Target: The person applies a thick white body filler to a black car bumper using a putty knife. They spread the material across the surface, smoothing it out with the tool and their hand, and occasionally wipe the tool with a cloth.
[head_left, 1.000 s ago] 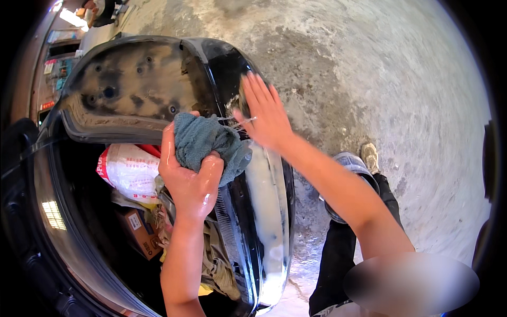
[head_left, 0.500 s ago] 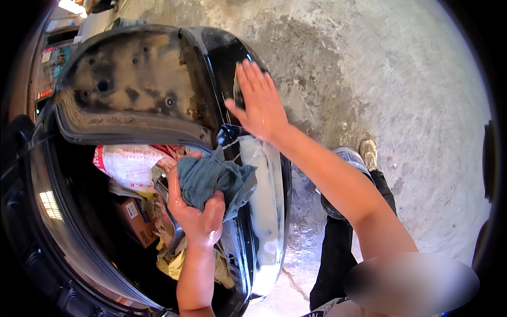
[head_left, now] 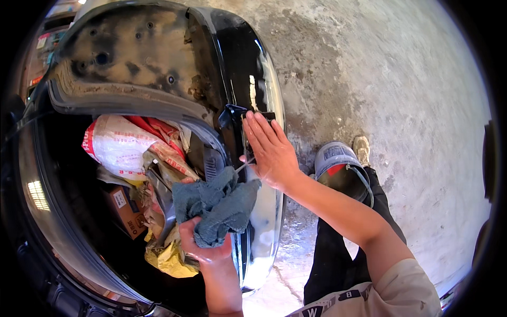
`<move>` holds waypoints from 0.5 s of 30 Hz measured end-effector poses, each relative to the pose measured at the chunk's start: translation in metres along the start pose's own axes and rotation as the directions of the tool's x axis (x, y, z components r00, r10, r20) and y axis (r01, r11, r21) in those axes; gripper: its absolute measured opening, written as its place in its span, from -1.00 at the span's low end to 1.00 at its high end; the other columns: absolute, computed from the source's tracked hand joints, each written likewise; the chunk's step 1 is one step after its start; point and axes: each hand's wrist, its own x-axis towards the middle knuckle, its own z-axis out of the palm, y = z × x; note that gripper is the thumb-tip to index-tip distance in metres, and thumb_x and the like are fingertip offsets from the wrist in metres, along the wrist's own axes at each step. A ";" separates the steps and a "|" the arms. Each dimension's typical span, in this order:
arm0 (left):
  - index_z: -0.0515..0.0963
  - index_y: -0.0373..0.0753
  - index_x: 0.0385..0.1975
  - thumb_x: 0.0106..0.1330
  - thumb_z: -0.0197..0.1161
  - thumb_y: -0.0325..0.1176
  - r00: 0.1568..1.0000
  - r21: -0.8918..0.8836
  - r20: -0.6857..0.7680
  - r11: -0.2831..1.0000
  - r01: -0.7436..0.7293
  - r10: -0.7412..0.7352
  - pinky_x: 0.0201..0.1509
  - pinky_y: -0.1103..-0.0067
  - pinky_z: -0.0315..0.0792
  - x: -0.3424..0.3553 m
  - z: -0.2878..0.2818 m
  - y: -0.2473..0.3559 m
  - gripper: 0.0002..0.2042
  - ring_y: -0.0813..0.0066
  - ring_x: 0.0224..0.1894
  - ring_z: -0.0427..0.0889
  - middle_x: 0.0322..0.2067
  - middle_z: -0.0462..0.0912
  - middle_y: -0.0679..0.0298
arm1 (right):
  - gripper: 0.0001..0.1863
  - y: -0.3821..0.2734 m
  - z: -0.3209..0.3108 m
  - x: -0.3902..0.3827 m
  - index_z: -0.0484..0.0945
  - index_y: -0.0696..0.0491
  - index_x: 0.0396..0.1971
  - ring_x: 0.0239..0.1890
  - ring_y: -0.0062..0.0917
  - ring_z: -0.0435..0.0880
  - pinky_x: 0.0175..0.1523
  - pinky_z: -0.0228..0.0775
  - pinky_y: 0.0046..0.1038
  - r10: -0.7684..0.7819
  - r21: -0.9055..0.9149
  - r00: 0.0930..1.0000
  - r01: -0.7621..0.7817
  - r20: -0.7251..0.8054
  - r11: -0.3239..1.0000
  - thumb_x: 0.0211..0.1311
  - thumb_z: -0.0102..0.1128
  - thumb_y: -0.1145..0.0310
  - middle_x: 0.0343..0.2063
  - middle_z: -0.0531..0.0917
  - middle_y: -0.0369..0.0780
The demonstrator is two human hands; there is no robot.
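My left hand [head_left: 203,240] is closed around a crumpled blue-grey cloth [head_left: 219,206], held over the edge of an open car trunk. My right hand [head_left: 272,150] lies flat, fingers stretched out, on the car's rear bumper [head_left: 266,198], which is black with a pale whitish patch along it. A dark edge shows by the right fingertips; I cannot tell whether it is a separate piece under them. Whitish wet streaks run over the bumper between the cloth and my right hand.
Inside the trunk are a white and red sack [head_left: 121,145], a cardboard box [head_left: 127,211] and a yellow bag [head_left: 174,261]. A bucket [head_left: 338,153] stands by my feet on the concrete floor [head_left: 422,116]. A dirty, dark body panel [head_left: 132,53] borders the trunk's far side.
My right hand has slid back toward me along the car's rear, from the black panel to the pale patch. My left hand has shifted slightly nearer with the cloth. The bucket shows more fully.
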 end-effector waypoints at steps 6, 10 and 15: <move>0.27 -0.35 0.37 0.39 -0.03 -0.16 0.762 -0.936 0.154 0.154 0.316 -0.629 0.34 0.12 0.43 -0.021 -0.007 0.005 -0.40 -0.09 0.24 0.52 0.24 0.44 -0.13 | -0.14 -0.036 -0.039 -0.024 0.22 0.03 0.47 0.56 -0.41 0.11 0.59 -0.10 -0.23 -0.034 -0.071 0.974 0.051 0.222 0.996 0.22 0.29 0.02 0.50 0.22 -0.19; 0.27 -0.38 0.34 0.06 0.03 -0.36 0.696 -0.880 0.228 0.162 0.446 -0.681 0.36 0.28 0.39 -0.037 -0.003 0.013 -0.30 0.12 0.20 0.57 0.13 0.53 0.00 | -0.23 -0.039 -0.049 0.023 0.22 0.05 0.47 0.55 -0.33 0.14 0.58 -0.08 -0.21 -0.012 -0.089 1.000 0.014 0.017 0.996 0.31 0.20 0.11 0.49 0.23 -0.17; 0.29 -0.42 0.31 0.01 0.00 -0.38 0.730 -0.810 0.123 0.357 0.464 -0.672 0.33 0.35 0.41 -0.058 0.000 0.018 -0.29 0.19 0.15 0.60 0.09 0.55 0.00 | -0.25 -0.048 -0.014 -0.023 0.22 0.10 0.46 0.54 -0.28 0.15 0.56 -0.04 -0.16 -0.024 -0.126 0.999 0.030 0.045 0.992 0.33 0.16 0.12 0.49 0.24 -0.13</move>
